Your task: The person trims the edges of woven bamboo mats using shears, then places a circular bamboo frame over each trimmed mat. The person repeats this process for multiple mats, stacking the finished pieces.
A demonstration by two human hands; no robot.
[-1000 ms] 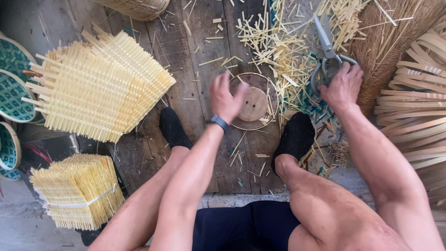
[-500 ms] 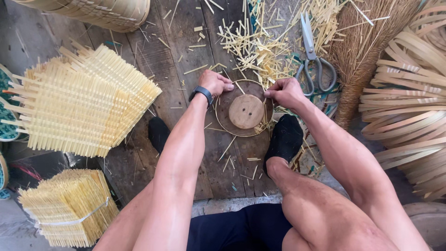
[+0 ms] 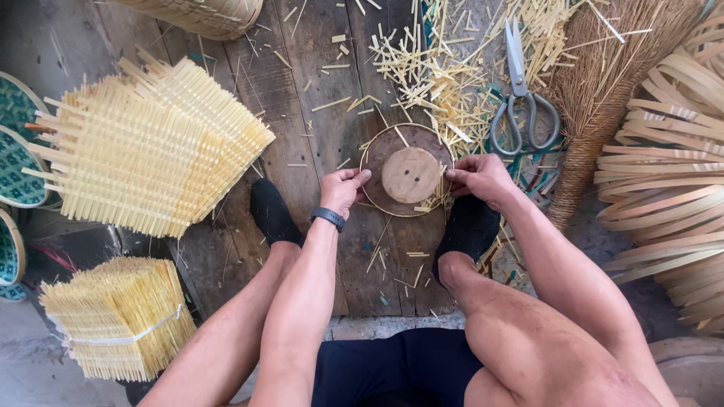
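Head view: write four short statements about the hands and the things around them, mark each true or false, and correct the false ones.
1. Both hands, left hand and right hand, touch the round wooden disc with its hoop. True.
2. The scissors are in the right hand. False: they lie on the boards beyond it.
3. The left wrist wears a dark band. True.
4. The tied bundle of sticks rests on the disc. False: it sits far off, at lower left.

One round wooden form (image 3: pixel 409 175), one scissors (image 3: pixel 520 90), one broom (image 3: pixel 603 98), two hands (image 3: pixel 343 190).
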